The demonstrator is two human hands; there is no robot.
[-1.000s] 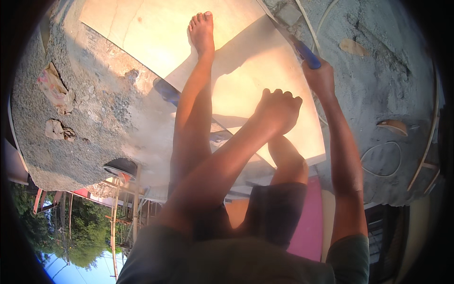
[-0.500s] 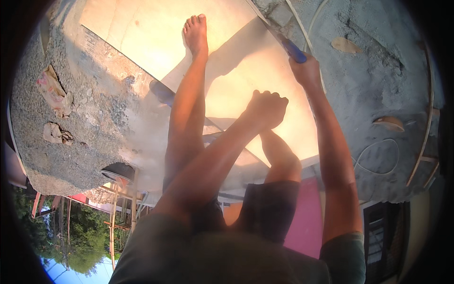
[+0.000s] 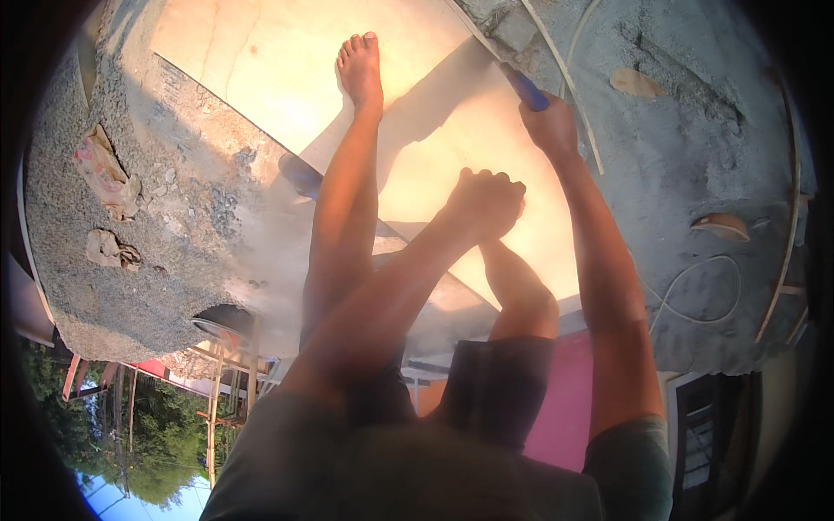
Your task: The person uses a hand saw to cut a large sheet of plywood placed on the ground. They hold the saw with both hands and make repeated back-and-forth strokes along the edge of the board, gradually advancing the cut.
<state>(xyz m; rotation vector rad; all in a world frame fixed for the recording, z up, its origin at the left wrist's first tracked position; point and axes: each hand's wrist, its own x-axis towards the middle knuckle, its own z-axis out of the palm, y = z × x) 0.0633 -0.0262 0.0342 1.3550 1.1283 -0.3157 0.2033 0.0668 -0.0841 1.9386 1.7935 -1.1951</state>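
My right hand (image 3: pixel 552 126) is wrapped round a blue-handled tool (image 3: pixel 528 89) at the right edge of a large pale board (image 3: pixel 217 30); dust blurs the tool's far end. My left hand (image 3: pixel 486 200) is closed in a fist over the board, above my right shin; anything within its fingers is hidden. My bare left foot (image 3: pixel 360 69) rests on the board, with my leg stretched across it. Another blue object (image 3: pixel 302 178), partly hidden, lies beside that leg under the board's lower left edge.
Rough concrete and gravel (image 3: pixel 174 217) surround the board, with crumpled paper scraps (image 3: pixel 109 174) at left. A loop of pale cord (image 3: pixel 704 286), thin strips (image 3: pixel 578 117) and a curved offcut (image 3: pixel 721 226) lie at right. Poles (image 3: pixel 213 408) and trees show at lower left.
My right hand and the tool have moved left and upward along the board's edge. My left fist has shifted slightly left, and the haze around the tool has thickened.
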